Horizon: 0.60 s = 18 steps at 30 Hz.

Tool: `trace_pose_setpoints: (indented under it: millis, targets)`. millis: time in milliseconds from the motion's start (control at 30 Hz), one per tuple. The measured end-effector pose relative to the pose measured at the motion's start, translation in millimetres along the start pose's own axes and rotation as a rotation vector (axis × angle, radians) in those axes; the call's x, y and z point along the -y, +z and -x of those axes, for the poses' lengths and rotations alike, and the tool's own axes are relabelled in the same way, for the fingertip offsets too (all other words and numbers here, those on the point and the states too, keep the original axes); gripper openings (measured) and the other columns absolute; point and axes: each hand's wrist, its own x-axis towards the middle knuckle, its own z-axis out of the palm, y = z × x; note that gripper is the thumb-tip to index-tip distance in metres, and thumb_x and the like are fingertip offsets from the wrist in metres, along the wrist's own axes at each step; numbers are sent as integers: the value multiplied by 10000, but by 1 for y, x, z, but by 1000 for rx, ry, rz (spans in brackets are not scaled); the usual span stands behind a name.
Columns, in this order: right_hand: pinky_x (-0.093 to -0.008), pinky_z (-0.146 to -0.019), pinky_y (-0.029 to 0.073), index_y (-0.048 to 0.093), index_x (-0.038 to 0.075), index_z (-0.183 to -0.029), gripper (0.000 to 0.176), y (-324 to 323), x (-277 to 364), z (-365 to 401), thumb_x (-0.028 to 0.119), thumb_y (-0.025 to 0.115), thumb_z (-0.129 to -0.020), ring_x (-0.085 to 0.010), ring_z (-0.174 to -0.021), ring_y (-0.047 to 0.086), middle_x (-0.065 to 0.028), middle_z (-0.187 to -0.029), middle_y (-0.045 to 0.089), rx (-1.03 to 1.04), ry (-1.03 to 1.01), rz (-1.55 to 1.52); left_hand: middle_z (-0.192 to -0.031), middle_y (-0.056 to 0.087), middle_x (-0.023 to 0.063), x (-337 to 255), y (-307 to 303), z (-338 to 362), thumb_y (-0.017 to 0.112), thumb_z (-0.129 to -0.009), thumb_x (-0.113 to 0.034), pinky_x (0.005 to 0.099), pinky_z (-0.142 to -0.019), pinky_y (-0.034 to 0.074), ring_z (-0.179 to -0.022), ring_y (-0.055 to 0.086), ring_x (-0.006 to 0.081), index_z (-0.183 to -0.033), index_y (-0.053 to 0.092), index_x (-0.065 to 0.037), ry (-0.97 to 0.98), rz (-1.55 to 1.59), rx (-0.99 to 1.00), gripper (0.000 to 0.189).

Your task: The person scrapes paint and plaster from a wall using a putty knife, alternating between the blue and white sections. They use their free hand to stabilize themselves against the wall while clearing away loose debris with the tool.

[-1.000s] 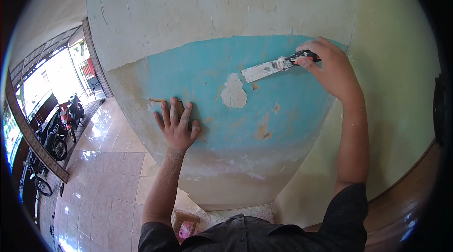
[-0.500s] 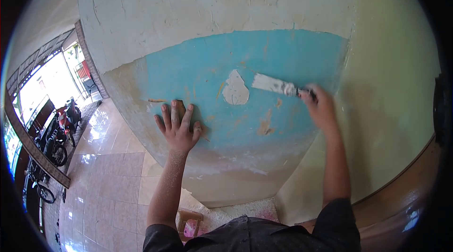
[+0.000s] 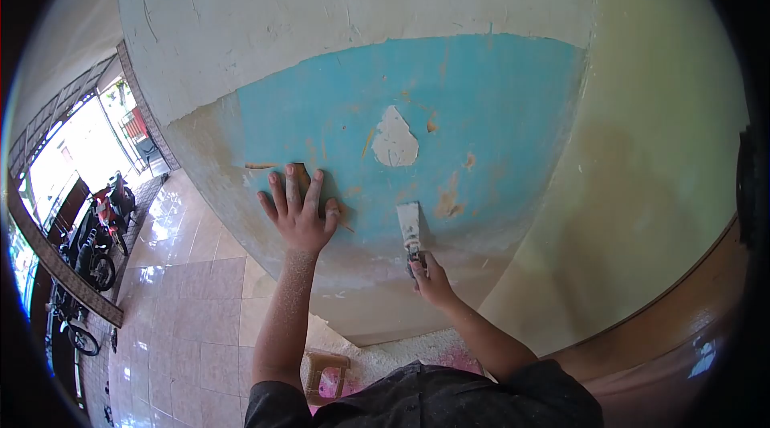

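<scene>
My left hand (image 3: 298, 207) lies with spread fingers against the wall, at the lower left of a turquoise painted area (image 3: 497, 99). A dark brown gouge shows just behind its fingertips. My right hand (image 3: 433, 279) is closed round the handle of a putty knife (image 3: 409, 222), whose whitish blade points up over the lower turquoise paint. Above the blade is a white bare patch (image 3: 395, 139) with a ragged edge. Several small brown scuffs (image 3: 451, 199) mark the paint to the right of the blade.
Grey-white wall (image 3: 321, 7) spans the top, and a yellowish-green wall (image 3: 642, 171) meets it at the right. Below stands a small brown stool (image 3: 325, 368) beside a dust-covered floor strip (image 3: 393, 360). Parked motorcycles (image 3: 96, 251) are far left, past the tiled floor (image 3: 188, 292).
My right hand has swung the putty knife down and left, from beside the white patch to below it, turning the blade upward. My left hand keeps its place on the wall.
</scene>
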Motion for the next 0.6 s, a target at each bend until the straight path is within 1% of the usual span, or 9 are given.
trace_pose_setpoints:
  millis: [33, 67, 133, 267, 333, 500, 600]
  targets:
    - [-284, -501, 478, 494, 26, -1203, 394, 2, 14, -4, 380, 486, -1032, -105, -547, 578, -50, -782, 614, -4, -84, 35, -1525, 388, 210, 0, 0, 0, 502, -910, -386, 596, -1178, 20, -1473, 222, 422, -1362, 574, -163, 3, 1, 2, 509]
    - [-284, -501, 478, 494, 26, -1203, 394, 3, 21, -9, 380, 486, -1032, -105, -547, 578, -50, -782, 614, -5, -82, 34, -1525, 389, 209, 1, 1, 1, 504, -910, -385, 597, -1177, 20, -1472, 222, 423, -1363, 572, -165, 1, 0, 0, 509]
    - [-276, -490, 475, 496, 18, -1189, 418, 5, 32, -16, 400, 511, -1021, -104, -521, 569, -49, -774, 616, -45, -143, -35, -1525, 389, 208, 0, 1, 1, 506, -909, -385, 599, -1176, 21, -1472, 222, 424, -1364, 571, -167, -1, 1, 0, 509]
    - [-272, -482, 473, 505, 15, -1174, 427, 13, 53, -21, 413, 510, -1019, -98, -517, 566, -47, -756, 614, -82, -154, -104, -1529, 383, 206, 0, 0, 0, 502, -915, -390, 601, -1176, 22, -1471, 223, 425, -1376, 560, -171, 4, -8, 5, 514]
    - [-220, -441, 415, 490, 24, -1147, 378, 16, 61, -24, 380, 516, -1023, -58, -470, 493, -45, -786, 599, -105, -196, -155, -1531, 380, 205, 0, 0, 1, 502, -916, -393, 603, -1176, 25, -1469, 226, 429, -1380, 557, -171, 9, -6, -1, 517]
    - [-212, -434, 407, 510, 27, -1114, 359, 11, 88, -25, 373, 525, -1021, -52, -470, 490, -52, -788, 616, -128, -239, -154, -1533, 377, 205, 1, 0, 2, 499, -918, -400, 607, -1175, 40, -1458, 240, 449, -1370, 565, -168, 6, -7, 3, 512]
    - [-210, -432, 401, 518, 34, -1094, 346, 5, 105, -27, 371, 527, -1021, -51, -468, 481, -47, -772, 609, -146, -249, -134, -1533, 377, 205, 0, -1, 1, 501, -918, -398, 607, -1175, 36, -1462, 234, 443, -1368, 566, -168, 5, 5, 6, 509]
